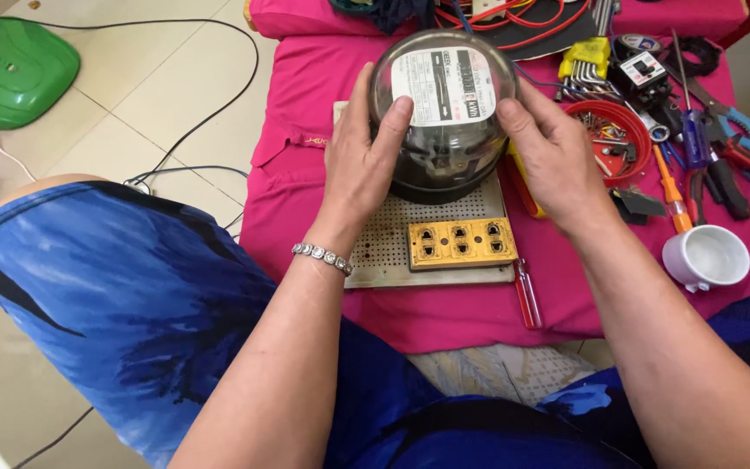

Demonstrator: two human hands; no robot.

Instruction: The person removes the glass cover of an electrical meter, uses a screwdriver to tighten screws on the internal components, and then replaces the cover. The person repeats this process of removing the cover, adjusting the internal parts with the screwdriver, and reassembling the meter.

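Note:
A round electric meter with a clear glass dome and a black base stands on a perforated white board. My left hand grips its left side, fingers over the dome. My right hand holds its right side. Both hold it together. A yellow three-socket outlet strip is fixed on the board just in front of the meter. A bracelet circles my left wrist.
The board lies on a pink cloth. A red-handled screwdriver lies by the board's right edge. To the right are a white cup, a red dish of screws, pliers, screwdrivers and hex keys. A green plastic object sits on the tiled floor.

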